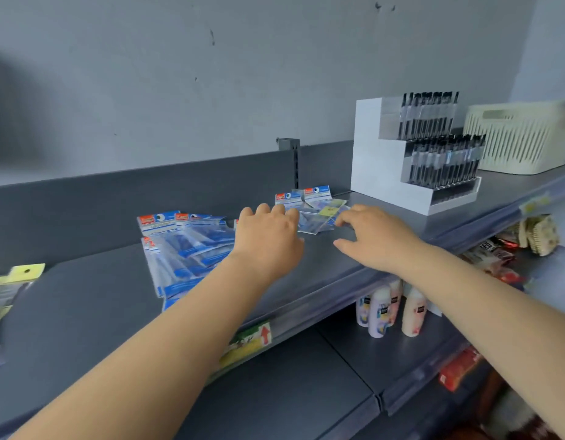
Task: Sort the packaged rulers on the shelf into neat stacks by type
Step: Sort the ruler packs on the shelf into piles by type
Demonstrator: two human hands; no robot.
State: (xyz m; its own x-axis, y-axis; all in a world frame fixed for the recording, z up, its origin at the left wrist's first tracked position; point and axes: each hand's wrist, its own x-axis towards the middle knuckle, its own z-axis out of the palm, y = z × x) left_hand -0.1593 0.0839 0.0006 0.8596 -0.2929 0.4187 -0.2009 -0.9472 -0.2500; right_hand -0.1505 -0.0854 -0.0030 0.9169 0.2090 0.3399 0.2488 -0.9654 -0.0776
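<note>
Packaged rulers (186, 246) with blue headers lie fanned in a loose pile on the grey shelf (94, 300), left of centre. A smaller clear-packet batch (309, 211) sits further back, near the white pen display (401, 160). I see my left hand (268, 239) hovering, fingers relaxed and spread, holding nothing. My right hand (373, 236) reaches at the small batch, fingers loosely apart (contact with the packets unclear). Yellow-tagged packets (8, 284) sit at the far left edge. Cream basket (519, 134) sits at right.
</note>
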